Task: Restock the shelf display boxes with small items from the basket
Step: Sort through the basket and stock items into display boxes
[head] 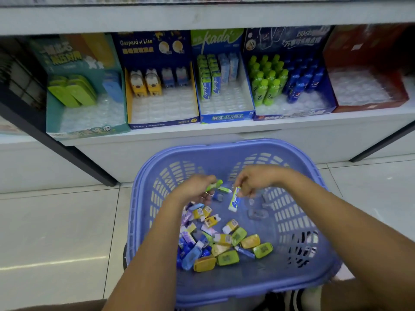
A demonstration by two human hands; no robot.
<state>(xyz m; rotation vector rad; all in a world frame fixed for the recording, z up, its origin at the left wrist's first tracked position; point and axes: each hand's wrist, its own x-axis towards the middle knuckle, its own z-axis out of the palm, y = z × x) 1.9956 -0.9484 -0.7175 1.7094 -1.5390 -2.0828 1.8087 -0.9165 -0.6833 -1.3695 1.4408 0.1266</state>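
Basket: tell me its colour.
The basket is periwinkle blue, seen best in the head view.

Pale glossy floor tiles (56,221) spread out left of the left hand (195,187) and carry on right of the right hand (253,180), grout lines showing. A dark shelf post (74,158) slants down to the floor up and left of the left hand, with another dark post (381,144) far right of the right hand. A plain white cabinet front (314,144) sits beyond both hands. What looks like a black-and-white striped shoe (292,297) is well behind the right hand
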